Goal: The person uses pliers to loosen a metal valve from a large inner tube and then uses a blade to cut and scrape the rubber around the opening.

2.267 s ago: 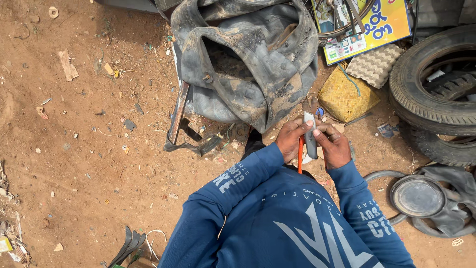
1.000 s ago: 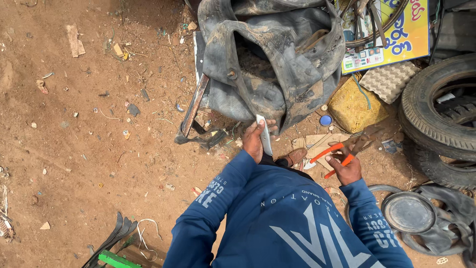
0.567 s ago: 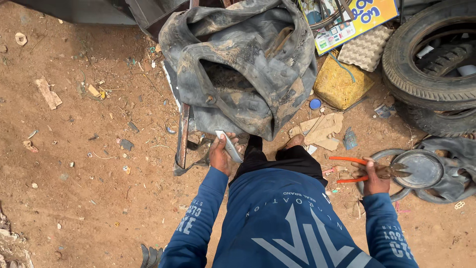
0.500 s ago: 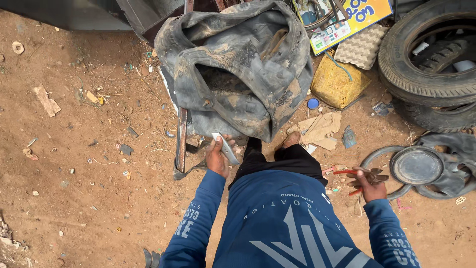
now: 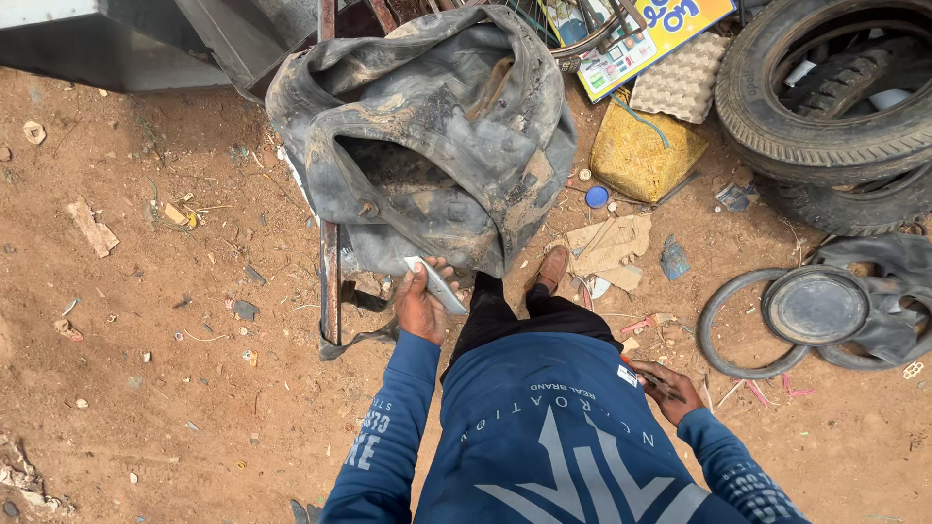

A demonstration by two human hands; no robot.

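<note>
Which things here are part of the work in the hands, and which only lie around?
In use:
left hand holding a small pale flat piece
right hand holding a thin dark tool
big dusty inner tube

Lying about:
tyres
yellow woven bag
blue cap
torn cardboard

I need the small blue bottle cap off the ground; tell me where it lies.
The blue cap lies on the dirt right of the big grey inner tube, just left of the yellow woven basket and above the torn cardboard.

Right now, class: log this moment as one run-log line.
left hand: holds flat pale strip | right hand: at hip, grasp unclear | ahead: collapsed inner tube
</note>
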